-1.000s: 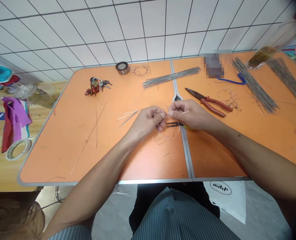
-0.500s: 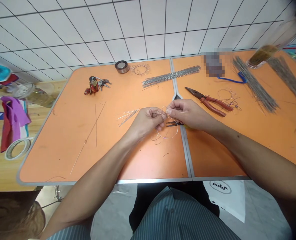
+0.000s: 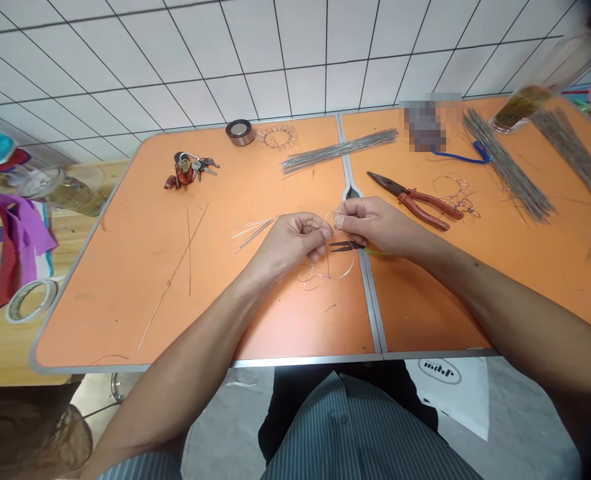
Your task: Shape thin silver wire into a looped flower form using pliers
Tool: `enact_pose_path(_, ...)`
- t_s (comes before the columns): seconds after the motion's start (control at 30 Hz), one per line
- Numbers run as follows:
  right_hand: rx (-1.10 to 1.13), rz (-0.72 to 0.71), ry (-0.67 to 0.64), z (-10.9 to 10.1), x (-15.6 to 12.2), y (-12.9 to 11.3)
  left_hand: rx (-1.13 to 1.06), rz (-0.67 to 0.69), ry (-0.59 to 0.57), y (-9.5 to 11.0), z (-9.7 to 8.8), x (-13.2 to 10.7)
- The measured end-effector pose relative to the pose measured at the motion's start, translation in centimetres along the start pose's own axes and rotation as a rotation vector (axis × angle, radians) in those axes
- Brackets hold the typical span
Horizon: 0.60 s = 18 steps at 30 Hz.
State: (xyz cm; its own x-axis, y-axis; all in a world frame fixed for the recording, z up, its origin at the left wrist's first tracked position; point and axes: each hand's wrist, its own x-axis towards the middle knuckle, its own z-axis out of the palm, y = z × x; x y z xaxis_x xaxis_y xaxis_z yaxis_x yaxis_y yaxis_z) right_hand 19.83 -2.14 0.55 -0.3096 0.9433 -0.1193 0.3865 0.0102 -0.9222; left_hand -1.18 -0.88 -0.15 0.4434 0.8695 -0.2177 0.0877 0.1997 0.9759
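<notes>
Between my hands is a thin wire point(image 3: 351, 268) bent into a large loop, with smaller loops hanging at its lower left. My left hand point(image 3: 302, 237) pinches this wire between thumb and fingers. On the other side, the thumb and fingertips of my right hand point(image 3: 365, 220) close on the wire too, a small gap away from the left fingertips. Dark-tipped pliers point(image 3: 344, 247) lie under my right hand, their yellow handle mostly hidden by it. Several short straight wires point(image 3: 252, 235) rest beside my left wrist.
Red-handled pliers point(image 3: 415, 201) lie right of my hands near tangled wire loops point(image 3: 455, 190). Behind are a wire bundle point(image 3: 340, 152), a tape roll point(image 3: 240, 133), a wire ring point(image 3: 278, 138) and keys point(image 3: 195, 167). More wire bundles point(image 3: 510, 167) and a glass point(image 3: 520, 110) stand at right.
Both hands stay nearly in place, still pinching the wire. The right fingertips have shifted slightly away from the left ones, and the view has tilted a little.
</notes>
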Motion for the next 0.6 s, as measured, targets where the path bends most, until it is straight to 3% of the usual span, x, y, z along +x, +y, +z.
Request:
enact_pose_path(0.2,0.074,-0.013,0.0,-0.1,0.1,0.4,0.005,0.023,0.0,0.2,-0.8,0.0)
enact_pose_path(0.37,-0.22,-0.119,0.179,0.1,0.4,1.2,-0.021,0.094,0.122,1.3,-2.5,-0.1)
enact_pose_path(0.5,-0.52,-0.403,0.058,0.5,0.4,2.1,-0.037,0.114,0.168,1.6,-3.6,0.1)
enact_pose_path(0.6,-0.648,-0.506,-0.045,0.8,-0.3,2.0,-0.045,0.118,0.205,1.5,-3.9,0.3)
